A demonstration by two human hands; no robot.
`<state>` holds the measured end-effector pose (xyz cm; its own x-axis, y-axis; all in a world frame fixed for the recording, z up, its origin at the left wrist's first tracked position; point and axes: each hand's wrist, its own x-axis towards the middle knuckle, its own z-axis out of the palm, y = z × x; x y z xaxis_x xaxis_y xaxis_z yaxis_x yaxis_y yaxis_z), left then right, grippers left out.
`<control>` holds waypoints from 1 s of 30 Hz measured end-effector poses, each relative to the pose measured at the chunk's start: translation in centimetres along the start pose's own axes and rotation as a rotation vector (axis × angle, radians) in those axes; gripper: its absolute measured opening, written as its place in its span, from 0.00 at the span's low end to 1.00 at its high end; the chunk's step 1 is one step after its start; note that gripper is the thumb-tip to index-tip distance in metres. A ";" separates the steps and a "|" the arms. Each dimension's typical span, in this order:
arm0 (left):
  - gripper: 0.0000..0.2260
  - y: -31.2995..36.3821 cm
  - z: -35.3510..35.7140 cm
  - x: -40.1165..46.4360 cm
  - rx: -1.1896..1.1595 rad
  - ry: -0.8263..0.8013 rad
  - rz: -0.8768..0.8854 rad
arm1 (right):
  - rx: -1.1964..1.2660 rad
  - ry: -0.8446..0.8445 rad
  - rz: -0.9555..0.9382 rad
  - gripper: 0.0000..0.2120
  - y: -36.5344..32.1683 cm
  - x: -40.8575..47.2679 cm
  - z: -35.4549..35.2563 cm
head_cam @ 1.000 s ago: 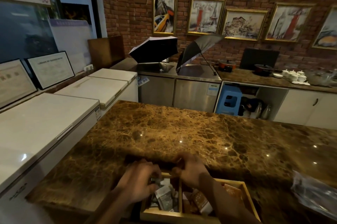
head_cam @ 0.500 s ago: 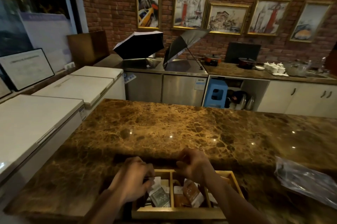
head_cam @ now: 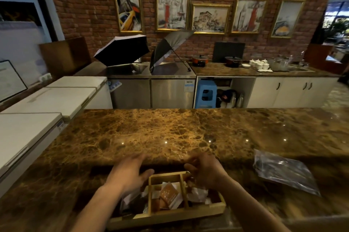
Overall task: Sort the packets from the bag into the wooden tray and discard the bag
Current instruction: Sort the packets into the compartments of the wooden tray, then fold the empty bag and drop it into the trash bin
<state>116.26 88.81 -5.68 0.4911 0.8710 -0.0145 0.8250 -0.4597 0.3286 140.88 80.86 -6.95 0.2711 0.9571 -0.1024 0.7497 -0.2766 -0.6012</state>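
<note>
The left hand (head_cam: 130,173) hovers over the left end of the wooden tray (head_cam: 170,214), fingers spread and loose, holding nothing; it is smeared by motion, so its fingertips are hard to make out. The right hand (head_cam: 204,171) sits over the tray's far right corner with its fingers curled in toward the thumb. Whether it pinches anything cannot be told, since the fingertips are blurred and turned away from the camera.

The tray lies on the brown marble counter (head_cam: 170,133) right at the near edge, and both forearms cross it, hiding much of its left and right compartments. In the middle compartment a brown packet (head_cam: 169,195) leans tilted against white ones; a crumpled white packet (head_cam: 198,193) shows in the right compartment. The left compartment's contents are dark and blurred. The clear plastic bag (head_cam: 283,170) lies flat on the counter well to the right of the tray, apart from both hands; what is left inside it cannot be seen.

Compared with half a second ago, the left hand has lifted off the packets and opened, where it was curled down into the tray. The right hand keeps its curled shape at the back corner. The bag has not moved.
</note>
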 end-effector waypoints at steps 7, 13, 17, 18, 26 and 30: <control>0.28 7.6 0.9 1.2 -0.010 0.037 0.045 | -0.005 0.018 -0.005 0.20 5.3 -2.7 -7.3; 0.28 16.2 2.4 2.8 -0.023 0.043 0.094 | -0.059 0.119 0.062 0.25 11.8 -5.1 -13.3; 0.31 21.0 4.0 4.1 -0.025 0.053 0.183 | -0.060 0.169 0.155 0.25 16.8 -6.9 -17.0; 0.31 22.2 4.5 4.5 -0.016 0.054 0.199 | -0.063 0.192 0.166 0.25 18.1 -7.4 -17.6; 0.33 30.6 8.0 6.8 0.001 -0.018 0.273 | -0.162 0.282 0.224 0.26 26.3 -10.7 -21.6; 0.33 34.0 10.2 7.4 -0.025 -0.062 0.329 | -0.143 0.304 0.288 0.26 29.3 -12.1 -22.5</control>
<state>150.77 77.90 -4.22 0.7465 0.6642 0.0386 0.6129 -0.7091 0.3487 173.11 59.28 -5.51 0.6306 0.7761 0.0009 0.6876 -0.5582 -0.4643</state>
